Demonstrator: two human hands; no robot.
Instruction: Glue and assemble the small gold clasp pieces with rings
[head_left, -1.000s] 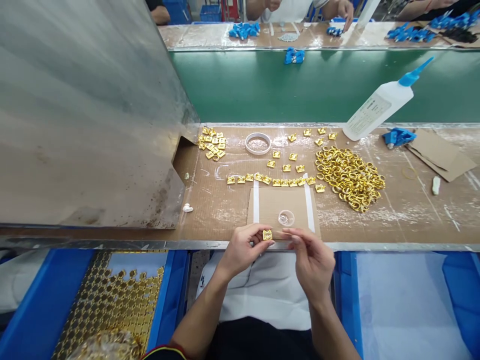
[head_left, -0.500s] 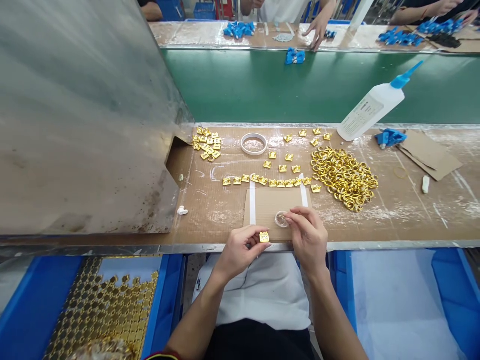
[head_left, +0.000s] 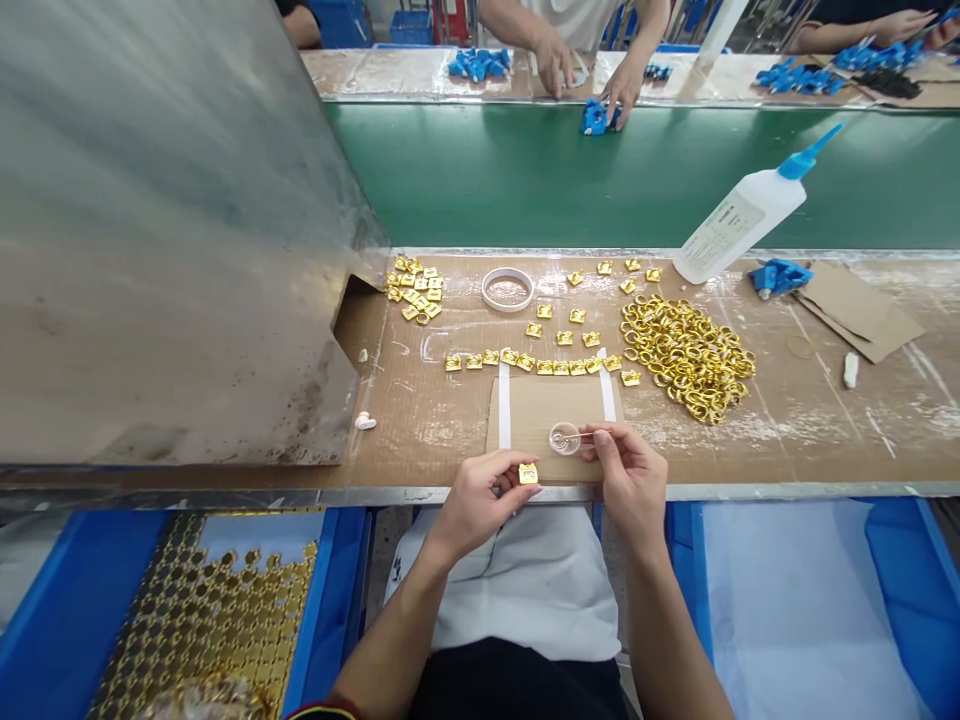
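Note:
Near the bench's front edge, my left hand [head_left: 480, 500] pinches a small square gold piece [head_left: 528, 474] between thumb and fingers. My right hand [head_left: 628, 482] grips a thin stick [head_left: 583, 435], whose tip lies over a small round clear dish [head_left: 564, 438]. The dish sits on a cardboard pad [head_left: 536, 410] with white tape strips along its sides. Behind the pad runs a row of similar gold pieces [head_left: 561, 367], with a few more scattered beyond. To the right lies a heap of gold rings [head_left: 690, 350].
A metal housing [head_left: 172, 240] stands at the left. A white bottle with a blue nozzle [head_left: 739, 225] leans at the back right. A white tape ring [head_left: 508, 290] lies mid-bench. Beyond the green belt [head_left: 480, 180], a co-worker's hand [head_left: 622, 90] touches a blue piece [head_left: 595, 118].
My right hand has shifted slightly right, showing more of the stick. My left hand stays put with the gold piece. Across the belt, the co-worker's hands have come down, one onto the blue piece.

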